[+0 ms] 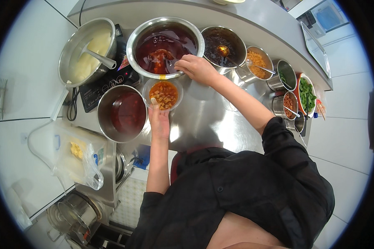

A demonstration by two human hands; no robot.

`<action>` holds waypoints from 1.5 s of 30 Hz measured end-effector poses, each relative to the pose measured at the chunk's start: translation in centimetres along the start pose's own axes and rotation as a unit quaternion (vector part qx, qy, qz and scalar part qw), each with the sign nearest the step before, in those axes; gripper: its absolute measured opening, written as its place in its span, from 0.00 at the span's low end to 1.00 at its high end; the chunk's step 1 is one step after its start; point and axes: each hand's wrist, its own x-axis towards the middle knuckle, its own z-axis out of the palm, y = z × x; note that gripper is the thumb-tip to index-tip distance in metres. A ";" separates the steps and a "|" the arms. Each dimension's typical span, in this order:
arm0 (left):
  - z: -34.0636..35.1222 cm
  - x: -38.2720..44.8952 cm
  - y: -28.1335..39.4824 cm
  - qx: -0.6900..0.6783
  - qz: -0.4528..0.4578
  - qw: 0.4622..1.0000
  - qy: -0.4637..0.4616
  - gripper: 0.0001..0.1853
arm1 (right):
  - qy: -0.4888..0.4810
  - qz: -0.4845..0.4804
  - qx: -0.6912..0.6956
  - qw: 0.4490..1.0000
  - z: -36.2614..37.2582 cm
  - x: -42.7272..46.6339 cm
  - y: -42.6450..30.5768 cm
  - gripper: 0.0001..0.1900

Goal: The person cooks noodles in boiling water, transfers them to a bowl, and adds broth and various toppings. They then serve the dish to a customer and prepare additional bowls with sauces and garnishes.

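My left hand (pixel 159 119) grips a clear plastic bowl (pixel 179 99) by its near rim, thumb over the edge. Orange-red broth with small brown chunks (pixel 164 95) fills much of it. Just beyond is a wide steel basin (pixel 132 59) of dark red, oily liquid (pixel 177 40). Over the basin's near right rim, my right hand (pixel 193 68) holds the handle of a ladle (pixel 170 64), whose lower end dips into the liquid. Paler, chunky contents show around the dipped end; the ladle's cup is mostly hidden.
Left stand a pot of pale yellow food (pixel 95 46), an induction cooker (pixel 95 95) and a pot of red liquid (pixel 127 112). Rightward are a dark sauce pot (pixel 215 40), diced orange food (pixel 258 63), peanuts (pixel 288 104) and green leaves (pixel 306 93). A raised ledge (pixel 261 25) runs behind.
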 end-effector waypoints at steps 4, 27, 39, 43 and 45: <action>-0.3 -0.1 0.0 -0.005 -0.002 1.000 0.014 0.24 | 0.033 0.047 0.078 0.995 -2.0 0.1 -1.9 0.05; 0.1 -0.5 0.0 0.008 0.003 1.000 -0.016 0.27 | 0.031 0.162 0.188 0.968 -7.3 -2.1 -6.5 0.06; -0.1 -0.4 0.0 -0.007 -0.004 1.000 -0.004 0.28 | 0.066 0.123 0.055 0.989 -0.5 -1.5 -1.0 0.08; 0.0 -0.5 0.1 -0.010 -0.006 1.000 -0.007 0.27 | 0.145 0.382 0.327 0.852 -0.9 -0.5 -0.4 0.14; 0.0 -0.4 0.1 -0.011 -0.003 1.000 -0.011 0.27 | 0.138 0.385 0.354 0.841 -2.6 -0.5 -0.8 0.15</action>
